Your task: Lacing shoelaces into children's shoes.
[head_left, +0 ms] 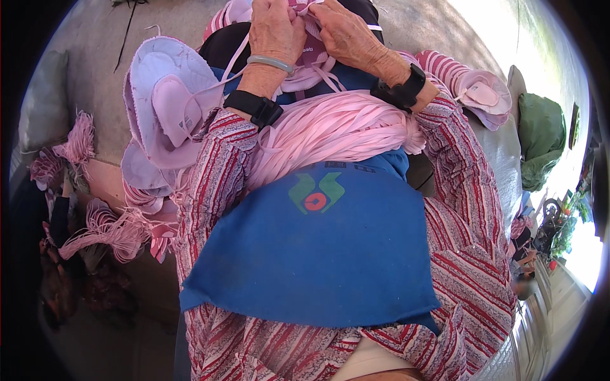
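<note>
At the top edge, over my lap, a pink shoe upper (312, 54) lies between my hands with pale pink laces on it. My left hand (277, 30) is closed, fingers curled at its upper left side; the picture's edge cuts off part of the fingertips. Opposite, my right hand (348, 33) pinches a pale pink shoelace (311, 7) near the middle of the upper. A loose lace hangs down to the left beside my left wrist. Below both hands, a thick bundle of pink shoelaces (337, 130) rests across my blue apron (318, 254).
Stacked pink shoe uppers (162, 101) stand at my left, and more uppers (481, 93) lie at my right. Tied lace bundles (114, 232) hang lower left. A grey sack (43, 101) is at the far left, and a green bag (541, 136) at the right.
</note>
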Tool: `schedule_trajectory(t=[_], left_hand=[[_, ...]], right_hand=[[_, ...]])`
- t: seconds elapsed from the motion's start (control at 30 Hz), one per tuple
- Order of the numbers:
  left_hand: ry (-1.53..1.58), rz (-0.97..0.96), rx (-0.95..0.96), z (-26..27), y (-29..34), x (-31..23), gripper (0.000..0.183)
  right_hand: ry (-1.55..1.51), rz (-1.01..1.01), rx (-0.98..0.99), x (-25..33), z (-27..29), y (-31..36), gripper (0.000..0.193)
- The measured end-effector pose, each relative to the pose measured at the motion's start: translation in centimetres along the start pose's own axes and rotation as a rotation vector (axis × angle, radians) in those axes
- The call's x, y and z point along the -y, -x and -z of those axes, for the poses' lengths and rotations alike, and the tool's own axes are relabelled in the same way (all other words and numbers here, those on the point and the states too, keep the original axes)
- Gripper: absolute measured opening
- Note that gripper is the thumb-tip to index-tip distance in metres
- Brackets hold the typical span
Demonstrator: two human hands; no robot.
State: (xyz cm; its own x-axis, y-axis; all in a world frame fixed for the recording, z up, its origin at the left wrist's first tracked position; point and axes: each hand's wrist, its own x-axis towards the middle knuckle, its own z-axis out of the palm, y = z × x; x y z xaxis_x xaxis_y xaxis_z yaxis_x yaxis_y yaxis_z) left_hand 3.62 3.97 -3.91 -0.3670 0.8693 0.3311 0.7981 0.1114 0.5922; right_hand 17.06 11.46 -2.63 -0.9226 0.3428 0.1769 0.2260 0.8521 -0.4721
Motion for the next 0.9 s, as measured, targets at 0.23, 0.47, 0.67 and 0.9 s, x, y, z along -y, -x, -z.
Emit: schedule_trajectory(t=[0.23,0.47,0.67,0.9], left_hand=[[0.078,0.019,0.081,0.6,0.0,0.2,0.018],[0.122,0.147,0.129,0.9,0.3,0.0,0.017],[0.077,0.153,0.138,0.8,0.2,-0.1,0.016],[0.098,0.156,0.211,1.5,0.2,-0.4,0.015]], right_hand=[[-0.206,-0.185,-0.242,0.8,0.0,-0.1,0.013],[-0.100,-0.142,-0.221,-0.3,0.2,0.1,0.019],[-0.098,-0.153,-0.179,-0.4,0.1,0.1,0.023],[-0.062,-0.083,-0.147,1.1,0.7,0.8,0.028]])
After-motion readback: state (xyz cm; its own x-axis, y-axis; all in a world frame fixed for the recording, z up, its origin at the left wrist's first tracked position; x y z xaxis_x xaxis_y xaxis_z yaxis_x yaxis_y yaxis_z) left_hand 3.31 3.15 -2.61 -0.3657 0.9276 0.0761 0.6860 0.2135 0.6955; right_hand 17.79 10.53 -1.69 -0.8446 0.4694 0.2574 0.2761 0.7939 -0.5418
